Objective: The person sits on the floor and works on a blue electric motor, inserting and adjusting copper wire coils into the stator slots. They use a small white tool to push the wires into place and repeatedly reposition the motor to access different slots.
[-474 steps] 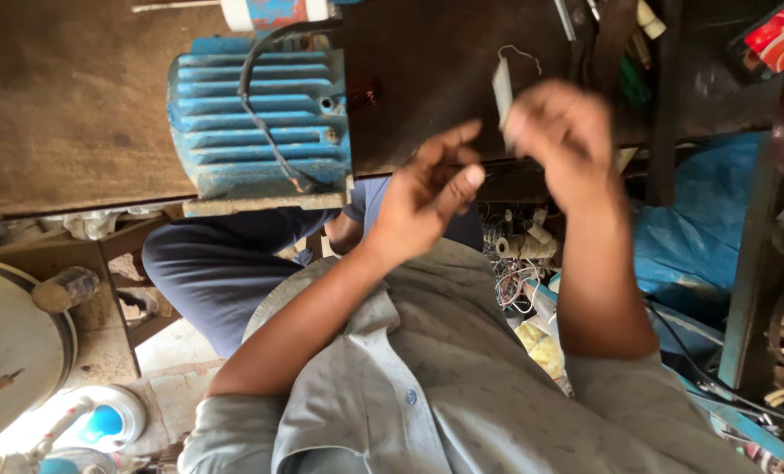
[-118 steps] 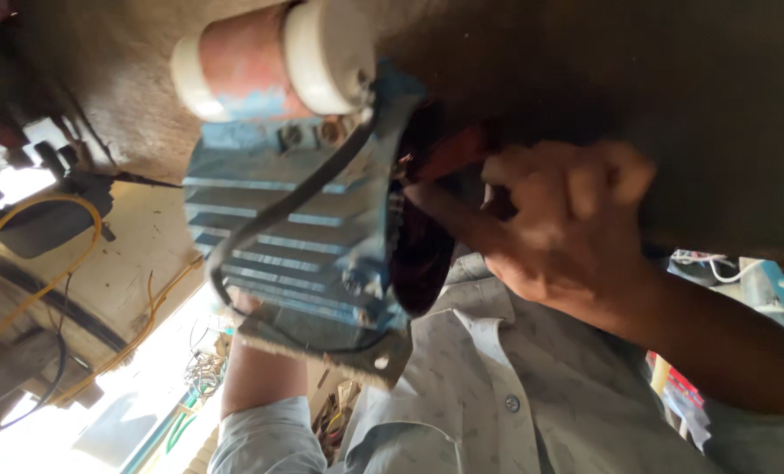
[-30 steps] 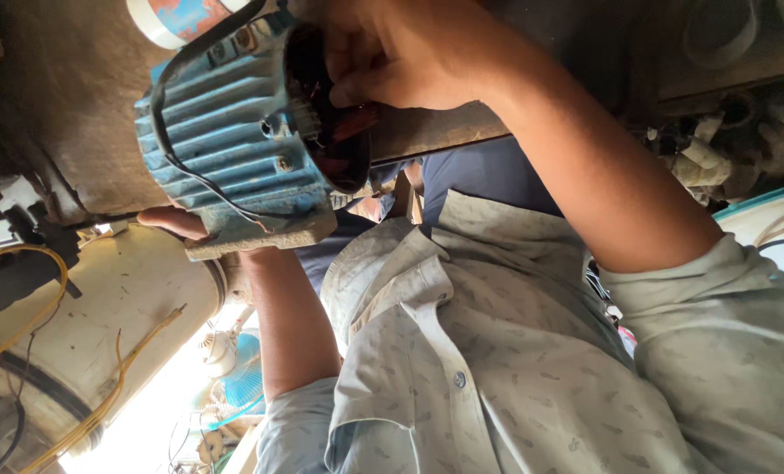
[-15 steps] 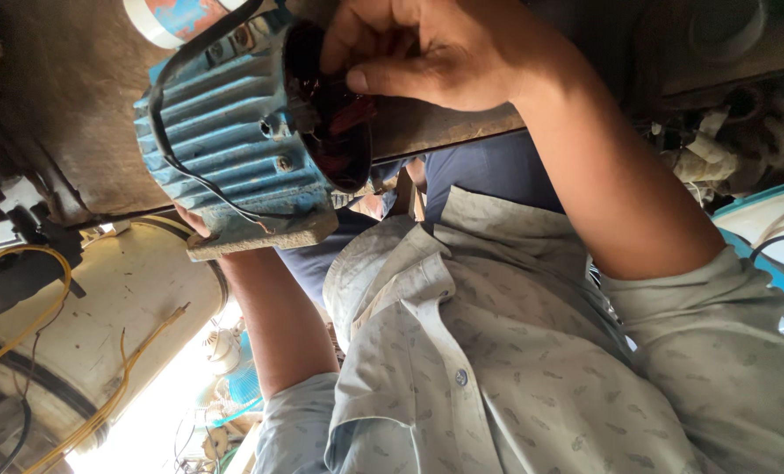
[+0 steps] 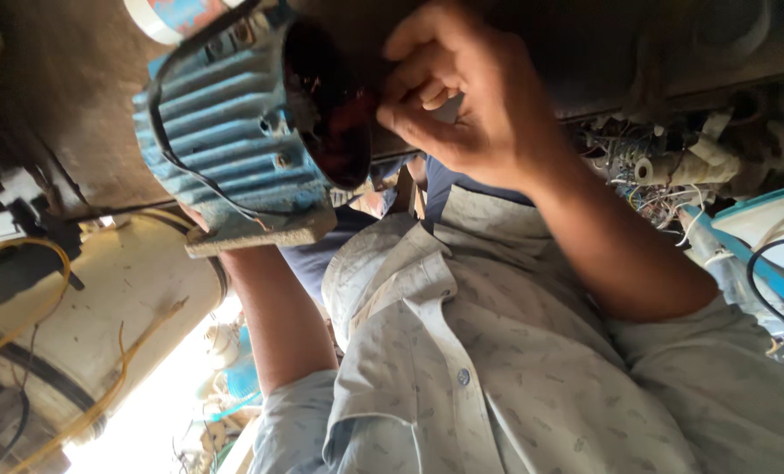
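Note:
A blue ribbed electric motor (image 5: 234, 149) is tilted up at the top left, its open end with dark reddish windings (image 5: 326, 105) facing right. A black cable (image 5: 168, 132) loops over its housing. My right hand (image 5: 471, 105) is at the rim of that opening, thumb and fingers pinched on a small pale piece (image 5: 449, 107). My left forearm rises under the motor. My left hand (image 5: 197, 215) is mostly hidden beneath the motor's flat foot (image 5: 260, 235) and holds it up. My pale patterned shirt (image 5: 497, 369) fills the bottom.
A dark worn bench top (image 5: 67, 105) lies behind the motor. Tangled wires and small parts (image 5: 664, 158) sit at the right, with a blue-edged object (image 5: 743, 263) below them. A large pale round housing with yellow wires (image 5: 67, 325) is at the lower left.
My right hand has drawn back from over the motor's opening to its right rim, exposing the windings. The motor stays propped on my left hand.

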